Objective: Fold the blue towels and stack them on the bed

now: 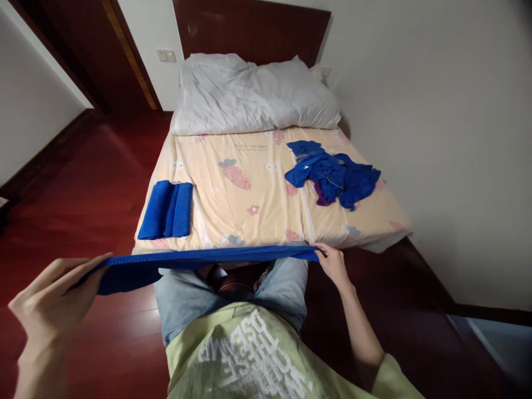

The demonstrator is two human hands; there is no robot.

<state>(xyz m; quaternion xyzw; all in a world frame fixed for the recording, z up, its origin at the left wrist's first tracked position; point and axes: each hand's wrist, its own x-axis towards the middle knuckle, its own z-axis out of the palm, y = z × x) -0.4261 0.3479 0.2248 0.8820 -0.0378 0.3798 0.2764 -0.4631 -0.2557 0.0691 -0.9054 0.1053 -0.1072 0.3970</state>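
A long blue cloth [208, 257] is stretched taut between my two hands, just off the near edge of the bed and above my knees. My left hand [54, 293] pinches its left end, where a flap hangs down. At the other end, my right hand [330, 263] grips a corner between thumb and fingers. On the bed's left side lie folded blue cloths [166, 210], set side by side. A crumpled heap of blue cloths [336, 174] rests on the right, with a bit of purple [321, 195] poking out below.
The bed [233, 210] has a cream sheet printed with carrots. A bunched grey-white quilt [253, 97] lies against the dark headboard [253, 30]. A white wall [449, 155] runs along the right. Dark red wooden floor [83, 183] and a door [78, 50] are at left.
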